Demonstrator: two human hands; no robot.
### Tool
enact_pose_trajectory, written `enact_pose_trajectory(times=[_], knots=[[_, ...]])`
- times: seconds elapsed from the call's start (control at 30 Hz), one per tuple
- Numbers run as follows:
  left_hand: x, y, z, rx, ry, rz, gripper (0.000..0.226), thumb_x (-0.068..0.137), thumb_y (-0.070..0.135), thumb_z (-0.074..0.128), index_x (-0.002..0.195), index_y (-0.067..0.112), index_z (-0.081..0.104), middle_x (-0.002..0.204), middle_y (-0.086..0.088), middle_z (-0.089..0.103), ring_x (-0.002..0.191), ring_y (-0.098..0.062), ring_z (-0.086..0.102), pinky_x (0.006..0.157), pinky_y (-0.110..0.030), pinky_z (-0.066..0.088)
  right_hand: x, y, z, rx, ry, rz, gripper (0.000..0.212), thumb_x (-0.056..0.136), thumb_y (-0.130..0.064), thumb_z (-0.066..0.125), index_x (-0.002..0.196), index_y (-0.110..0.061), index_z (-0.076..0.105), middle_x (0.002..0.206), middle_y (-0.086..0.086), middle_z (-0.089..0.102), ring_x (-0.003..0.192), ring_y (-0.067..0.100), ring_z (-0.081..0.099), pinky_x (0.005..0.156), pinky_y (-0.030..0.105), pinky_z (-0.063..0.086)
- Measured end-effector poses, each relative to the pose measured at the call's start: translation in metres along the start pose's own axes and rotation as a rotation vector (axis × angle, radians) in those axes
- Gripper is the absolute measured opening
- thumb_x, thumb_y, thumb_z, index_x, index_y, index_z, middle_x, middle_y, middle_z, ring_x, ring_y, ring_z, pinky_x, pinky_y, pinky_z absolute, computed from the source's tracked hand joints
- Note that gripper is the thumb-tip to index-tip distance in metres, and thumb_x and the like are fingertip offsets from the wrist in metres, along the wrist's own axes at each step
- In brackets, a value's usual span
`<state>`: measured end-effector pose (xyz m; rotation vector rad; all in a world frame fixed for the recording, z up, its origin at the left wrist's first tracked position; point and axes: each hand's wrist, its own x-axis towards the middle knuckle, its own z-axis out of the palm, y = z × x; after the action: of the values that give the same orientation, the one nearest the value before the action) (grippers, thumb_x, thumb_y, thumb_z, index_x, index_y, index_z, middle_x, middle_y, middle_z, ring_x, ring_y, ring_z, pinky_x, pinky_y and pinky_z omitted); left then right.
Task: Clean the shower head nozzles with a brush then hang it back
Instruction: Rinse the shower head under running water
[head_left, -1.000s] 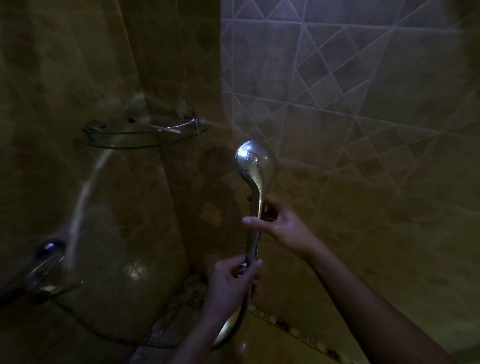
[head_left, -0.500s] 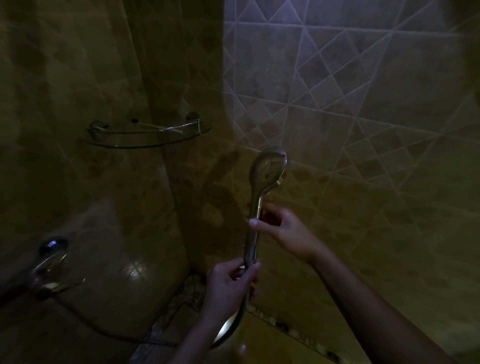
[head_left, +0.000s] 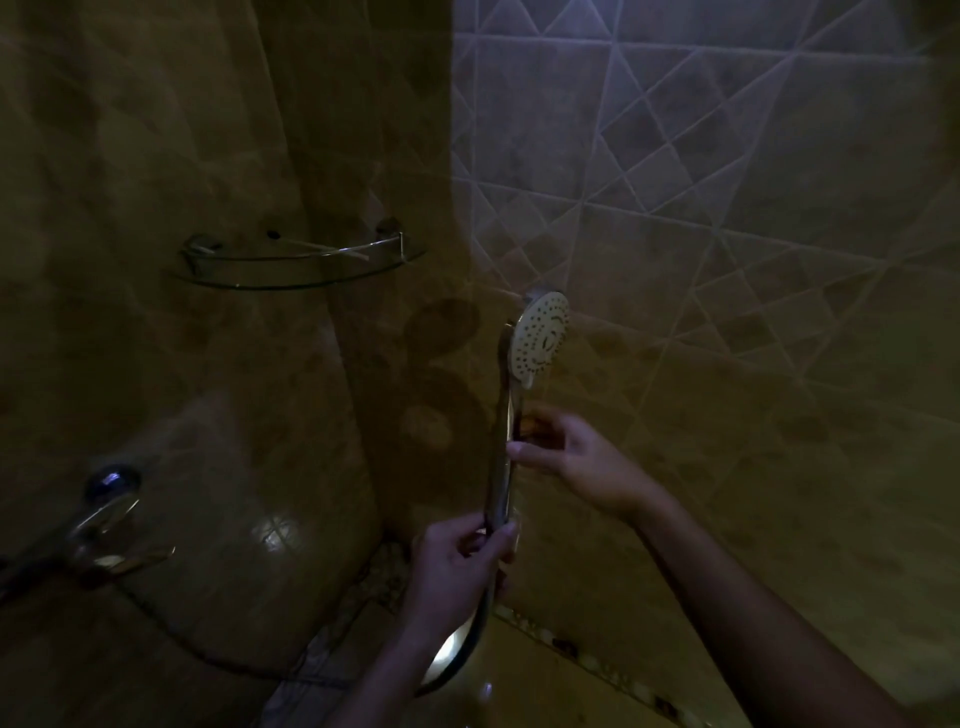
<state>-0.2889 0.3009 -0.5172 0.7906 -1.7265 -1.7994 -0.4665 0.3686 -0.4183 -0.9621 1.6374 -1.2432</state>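
Shower head (head_left: 539, 332) — upright, nozzle face toward me. My left hand (head_left: 457, 566) clamps handle base; my right hand (head_left: 576, 457) pinches mid-handle. Glass corner shelf (head_left: 301, 260) — upper left.

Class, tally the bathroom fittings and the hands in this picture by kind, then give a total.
Shower head: 1
Glass corner shelf: 1
Wall tap: 1
Hands: 2, left hand and right hand
Total: 5
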Motion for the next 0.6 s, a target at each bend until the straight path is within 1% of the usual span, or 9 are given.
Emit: enact_pose_trajectory(times=[0.07, 0.13, 0.2, 0.27, 0.33, 0.43, 0.5, 0.57, 0.6], knots=[[-0.0007, -0.0017, -0.0003, -0.013, 0.005, -0.015, 0.006, 0.089, 0.020, 0.075, 0.087, 0.021, 0.081, 0.069, -0.007, 0.073, 0.063, -0.022, 0.070, 0.055, -0.035, 0.061, 0.0005, 0.0029, 0.0001, 0.019, 0.002, -0.011, 0.052, 0.086, -0.025, 0.074, 0.134, -0.017, 0.054, 0.122, 0.002, 0.070, 0.111, 0.010, 0.068, 0.099, 0.034, 0.054], [-0.0011, -0.0023, 0.0001, -0.014, 0.004, -0.020, 0.006, 0.089, 0.021, 0.076, 0.087, 0.021, 0.081, 0.070, -0.005, 0.073, 0.065, -0.019, 0.070, 0.057, -0.036, 0.062, 0.0015, 0.0043, 0.0028, -0.011, 0.056, -0.043, 0.047, 0.084, -0.029, 0.078, 0.126, -0.020, 0.058, 0.116, 0.002, 0.072, 0.105, 0.011, 0.070, 0.094, 0.035, 0.056], [-0.0026, -0.0015, 0.0011, -0.012, -0.010, -0.013, 0.006, 0.089, 0.020, 0.075, 0.088, 0.021, 0.081, 0.070, -0.006, 0.073, 0.065, -0.019, 0.070, 0.059, -0.038, 0.063, 0.0020, 0.0033, 0.0053, -0.049, 0.089, -0.057, 0.054, 0.079, -0.036, 0.082, 0.126, -0.022, 0.059, 0.113, 0.001, 0.072, 0.102, 0.012, 0.071, 0.091, 0.034, 0.056], [-0.0039, 0.0005, 0.0025, -0.008, -0.014, -0.006, 0.007, 0.090, 0.019, 0.075, 0.087, 0.019, 0.081, 0.070, -0.010, 0.072, 0.062, -0.021, 0.070, 0.057, -0.036, 0.062, 0.0041, 0.0037, 0.0040, -0.054, 0.077, -0.036, 0.065, 0.077, -0.039, 0.083, 0.132, -0.021, 0.056, 0.117, 0.001, 0.070, 0.106, 0.014, 0.069, 0.095, 0.039, 0.054], [-0.0052, 0.0016, 0.0041, 0.000, -0.014, 0.000, 0.008, 0.091, 0.019, 0.074, 0.087, 0.016, 0.080, 0.073, -0.018, 0.073, 0.059, -0.027, 0.070, 0.056, -0.038, 0.061, 0.0044, 0.0002, 0.0014, -0.063, 0.045, -0.007, 0.068, 0.077, -0.040, 0.083, 0.136, -0.020, 0.055, 0.121, 0.000, 0.069, 0.110, 0.013, 0.067, 0.099, 0.040, 0.053], [-0.0055, 0.0034, 0.0047, -0.004, -0.009, 0.006, 0.009, 0.091, 0.018, 0.073, 0.087, 0.013, 0.079, 0.074, -0.024, 0.071, 0.057, -0.029, 0.069, 0.055, -0.040, 0.059, 0.0036, -0.0029, -0.0039, -0.002, -0.072, -0.027, 0.051, 0.086, -0.025, 0.074, 0.132, -0.013, 0.056, 0.123, 0.003, 0.071, 0.116, 0.016, 0.067, 0.102, 0.038, 0.052], [-0.0052, 0.0030, 0.0046, 0.006, -0.001, 0.008, 0.009, 0.091, 0.020, 0.073, 0.087, 0.015, 0.079, 0.070, -0.018, 0.071, 0.058, -0.027, 0.069, 0.056, -0.040, 0.060, 0.0018, -0.0029, -0.0037, 0.048, -0.061, -0.024, 0.050, 0.086, -0.021, 0.074, 0.131, -0.013, 0.054, 0.120, 0.002, 0.073, 0.112, 0.013, 0.069, 0.098, 0.033, 0.055], [-0.0048, 0.0007, 0.0061, 0.025, 0.024, 0.014, 0.007, 0.090, 0.022, 0.074, 0.087, 0.020, 0.081, 0.066, -0.006, 0.071, 0.060, -0.021, 0.069, 0.058, -0.043, 0.062, 0.0027, -0.0031, -0.0002, -0.002, 0.061, 0.000, 0.057, 0.079, -0.030, 0.081, 0.128, -0.018, 0.056, 0.113, 0.000, 0.074, 0.101, 0.006, 0.071, 0.089, 0.028, 0.057], [-0.0045, -0.0005, 0.0072, 0.033, 0.036, 0.018, 0.007, 0.090, 0.022, 0.075, 0.087, 0.023, 0.081, 0.065, -0.002, 0.070, 0.061, -0.018, 0.068, 0.058, -0.043, 0.063, 0.0039, -0.0034, 0.0022, -0.049, 0.111, -0.010, 0.053, 0.077, -0.034, 0.083, 0.123, -0.022, 0.059, 0.109, -0.001, 0.073, 0.096, 0.004, 0.071, 0.084, 0.026, 0.058]])
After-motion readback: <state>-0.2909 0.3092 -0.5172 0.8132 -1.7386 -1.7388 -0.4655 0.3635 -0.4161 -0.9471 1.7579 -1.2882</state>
